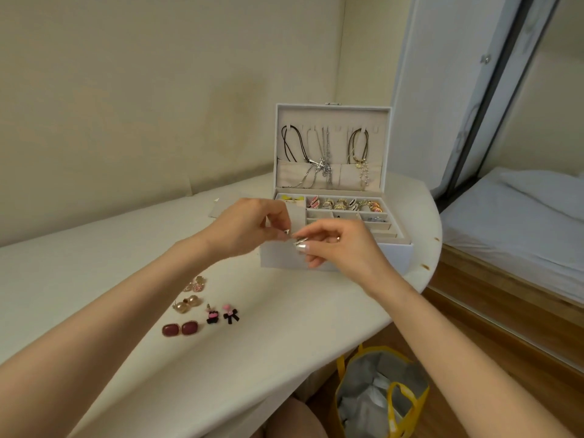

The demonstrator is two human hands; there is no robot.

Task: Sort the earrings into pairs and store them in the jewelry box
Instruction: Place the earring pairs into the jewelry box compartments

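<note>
A white jewelry box [398,254] stands open on the white table [268,311], with necklaces hung in its lid and rings and earrings in its tray. In front of the box, my left hand [249,229] and my right hand [341,245] meet, each pinching a small silver earring [298,240]. On the table to the left lie earring pairs: pink-gold ones [196,284], gold domes [186,304], maroon squares [180,329] and black-and-pink bows [222,314].
A yellow bag [379,396] with grey lining stands on the wooden floor under the table's right edge. A bed with white sheets [521,216] is at the right. The wall runs behind the table.
</note>
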